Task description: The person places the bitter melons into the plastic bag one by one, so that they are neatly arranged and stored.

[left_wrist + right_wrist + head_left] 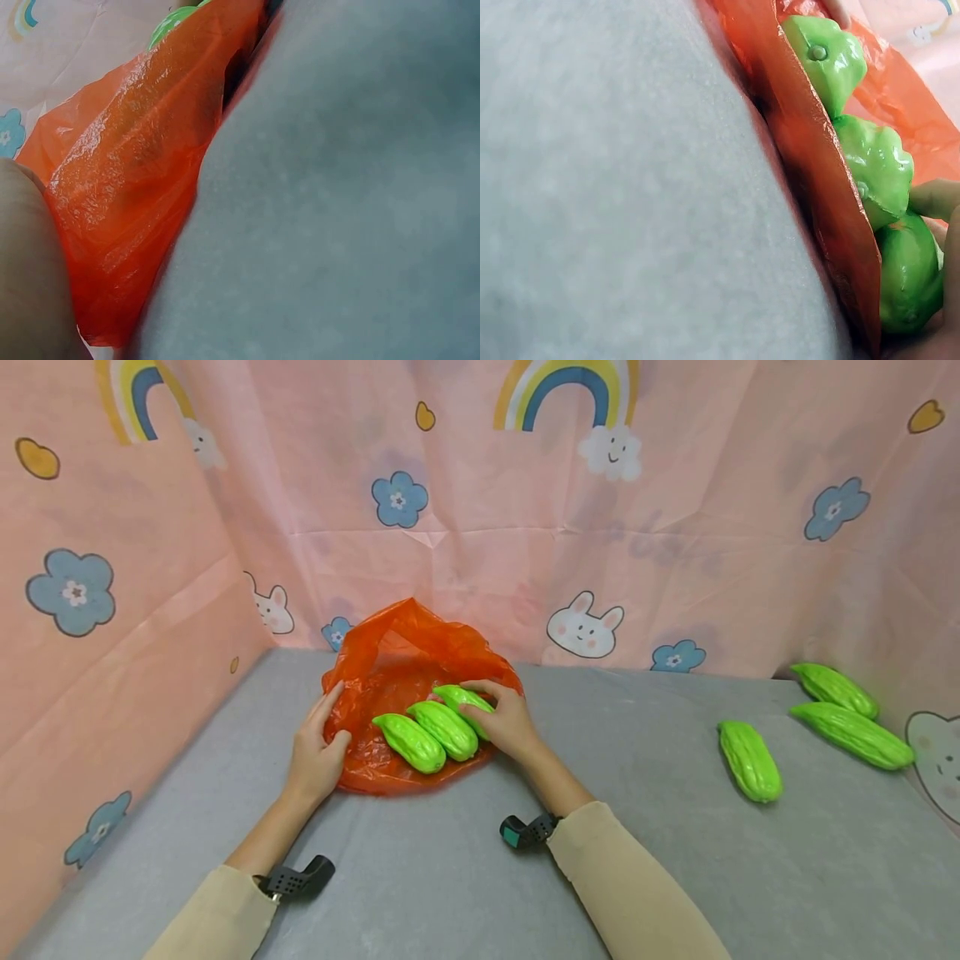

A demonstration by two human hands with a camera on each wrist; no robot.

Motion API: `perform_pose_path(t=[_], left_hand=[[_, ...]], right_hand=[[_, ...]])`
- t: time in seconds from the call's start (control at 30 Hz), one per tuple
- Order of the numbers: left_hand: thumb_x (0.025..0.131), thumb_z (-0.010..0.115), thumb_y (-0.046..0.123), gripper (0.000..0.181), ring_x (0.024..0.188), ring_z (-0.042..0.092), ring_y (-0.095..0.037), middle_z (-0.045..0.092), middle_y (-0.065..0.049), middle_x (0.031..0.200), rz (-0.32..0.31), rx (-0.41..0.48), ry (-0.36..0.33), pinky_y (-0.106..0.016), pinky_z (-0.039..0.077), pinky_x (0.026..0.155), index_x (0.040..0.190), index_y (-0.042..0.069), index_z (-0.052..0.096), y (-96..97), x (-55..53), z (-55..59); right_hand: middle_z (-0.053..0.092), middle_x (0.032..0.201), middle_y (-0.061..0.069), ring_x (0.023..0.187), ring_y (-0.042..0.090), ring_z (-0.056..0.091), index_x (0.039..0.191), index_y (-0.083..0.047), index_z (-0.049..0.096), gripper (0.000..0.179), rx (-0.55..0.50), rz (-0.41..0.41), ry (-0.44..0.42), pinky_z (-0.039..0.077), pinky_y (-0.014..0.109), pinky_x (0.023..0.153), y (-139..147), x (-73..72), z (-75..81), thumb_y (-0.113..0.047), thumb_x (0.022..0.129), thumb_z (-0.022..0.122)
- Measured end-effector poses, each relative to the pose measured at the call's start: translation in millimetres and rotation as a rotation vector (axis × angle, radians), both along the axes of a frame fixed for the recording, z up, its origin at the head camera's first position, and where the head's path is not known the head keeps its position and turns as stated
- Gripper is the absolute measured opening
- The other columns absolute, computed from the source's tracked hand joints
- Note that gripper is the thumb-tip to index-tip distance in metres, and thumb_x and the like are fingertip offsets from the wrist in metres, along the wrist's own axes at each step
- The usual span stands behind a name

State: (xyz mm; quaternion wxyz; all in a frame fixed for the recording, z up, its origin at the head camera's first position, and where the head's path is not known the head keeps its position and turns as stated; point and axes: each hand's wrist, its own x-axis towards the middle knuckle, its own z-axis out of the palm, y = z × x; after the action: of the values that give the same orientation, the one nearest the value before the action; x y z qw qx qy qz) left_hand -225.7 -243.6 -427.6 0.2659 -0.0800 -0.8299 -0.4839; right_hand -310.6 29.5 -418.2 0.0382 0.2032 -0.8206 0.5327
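An orange-red plastic bag (360, 693) lies with its mouth open towards me. At its left rim, my left hand (315, 756) holds the edge, thumb and fingers spread apart. Inside the bag lie a left bitter melon (410, 743), green and ridged, and a middle bitter melon (446, 731) beside it. My right hand (510, 718) grips the rightmost bitter melon (459, 700) in the bag, its thumb and fingers around it. The right wrist view shows the blunt ends of all three melons behind the bag's lower rim (817, 165).
On the grey table (622, 860) at the right lies a single bitter melon (750, 762). Two more, a front melon (855, 735) and a back melon (836, 689), lie together near the right wall. A pink patterned cloth (465, 552) hangs behind and on both sides.
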Motion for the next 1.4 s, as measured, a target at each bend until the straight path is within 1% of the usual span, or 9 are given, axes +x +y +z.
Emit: perform_pose_path(t=[0.43, 0.53, 0.63, 0.77, 1.07, 1.17, 1.23, 1.3, 1.4], left_hand=[[0.087, 0.046, -0.007, 0.068, 0.146, 0.04, -0.035, 0.042, -0.02, 0.158, 0.007, -0.012, -0.013, -0.006, 0.028, 0.104, 0.154, 0.007, 0.043, 0.5, 1.0, 1.3], [0.086, 0.047, -0.008, 0.069, 0.147, 0.038, -0.033, 0.042, -0.019, 0.158, 0.013, -0.012, -0.013, -0.014, 0.029, 0.11, 0.153, 0.008, 0.044, 0.7, 0.0, 0.0], [0.087, 0.046, -0.009, 0.069, 0.148, 0.038, -0.032, 0.042, -0.018, 0.158, 0.017, -0.014, -0.018, -0.03, 0.032, 0.116, 0.154, 0.008, 0.044, 0.2, -1.3, -1.5], [0.087, 0.046, -0.009, 0.068, 0.148, 0.038, -0.033, 0.042, -0.018, 0.158, 0.017, -0.018, -0.025, -0.051, 0.033, 0.115, 0.154, 0.008, 0.043, -0.1, -0.6, -1.0], [0.087, 0.046, -0.009, 0.069, 0.148, 0.037, -0.034, 0.041, -0.019, 0.159, 0.014, -0.022, -0.03, -0.055, 0.032, 0.114, 0.154, 0.007, 0.043, 1.1, 1.7, 0.6], [0.088, 0.046, -0.009, 0.069, 0.147, 0.038, -0.034, 0.041, -0.018, 0.159, 0.008, -0.02, -0.031, -0.053, 0.034, 0.114, 0.154, 0.007, 0.042, 2.6, 2.5, 1.1], [0.088, 0.045, -0.009, 0.068, 0.145, 0.041, -0.034, 0.041, -0.018, 0.159, 0.001, -0.013, -0.031, -0.036, 0.037, 0.115, 0.155, 0.007, 0.041, 3.6, 3.3, 1.2], [0.088, 0.045, -0.009, 0.068, 0.144, 0.042, -0.034, 0.042, -0.018, 0.159, 0.003, -0.011, -0.028, -0.027, 0.036, 0.114, 0.155, 0.007, 0.041, 3.5, 3.0, 1.2], [0.088, 0.045, -0.009, 0.068, 0.142, 0.043, -0.034, 0.043, -0.019, 0.158, 0.006, -0.005, -0.018, -0.009, 0.031, 0.106, 0.154, 0.007, 0.042, 0.9, 2.6, 1.6]], right_hand=[[0.07, 0.126, 0.01, 0.118, 0.027, 0.062, 0.127, -0.011, 0.07, 0.036, 0.01, -0.001, -0.01, 0.049, 0.046, 0.103, 1.4, -0.5, -3.9, -0.021, 0.092, 0.07], [0.071, 0.126, 0.01, 0.117, 0.026, 0.062, 0.127, -0.011, 0.07, 0.037, 0.002, -0.001, -0.016, 0.049, 0.045, 0.102, 1.9, 0.0, -3.9, -0.021, 0.092, 0.07], [0.07, 0.126, 0.01, 0.118, 0.026, 0.063, 0.127, -0.012, 0.07, 0.036, -0.002, -0.004, -0.022, 0.049, 0.045, 0.103, 2.3, 0.0, -4.3, -0.022, 0.092, 0.07], [0.069, 0.13, 0.01, 0.123, 0.026, 0.061, 0.128, -0.012, 0.07, 0.037, -0.002, -0.004, -0.014, 0.047, 0.046, 0.106, 2.4, 0.6, -3.5, -0.026, 0.094, 0.069], [0.068, 0.134, 0.012, 0.126, 0.029, 0.06, 0.132, -0.007, 0.067, 0.042, -0.015, -0.019, 0.03, 0.047, 0.047, 0.108, 3.7, 2.5, 1.0, -0.022, 0.094, 0.068], [0.069, 0.131, 0.015, 0.123, 0.03, 0.062, 0.13, -0.004, 0.067, 0.039, -0.037, -0.038, 0.064, 0.049, 0.046, 0.107, 6.2, 3.4, 8.3, -0.02, 0.095, 0.067], [0.068, 0.131, 0.016, 0.123, 0.03, 0.063, 0.131, -0.003, 0.067, 0.04, -0.046, -0.047, 0.07, 0.05, 0.045, 0.106, 9.3, 4.4, 14.9, -0.021, 0.095, 0.067], [0.068, 0.131, 0.015, 0.124, 0.029, 0.062, 0.132, -0.005, 0.065, 0.041, -0.038, -0.053, 0.062, 0.049, 0.044, 0.107, 13.3, 5.8, 21.7, -0.024, 0.096, 0.067], [0.067, 0.133, 0.015, 0.125, 0.029, 0.062, 0.135, -0.006, 0.064, 0.045, -0.03, -0.041, 0.048, 0.048, 0.045, 0.108, 18.1, 8.8, 30.8, -0.027, 0.096, 0.067]])
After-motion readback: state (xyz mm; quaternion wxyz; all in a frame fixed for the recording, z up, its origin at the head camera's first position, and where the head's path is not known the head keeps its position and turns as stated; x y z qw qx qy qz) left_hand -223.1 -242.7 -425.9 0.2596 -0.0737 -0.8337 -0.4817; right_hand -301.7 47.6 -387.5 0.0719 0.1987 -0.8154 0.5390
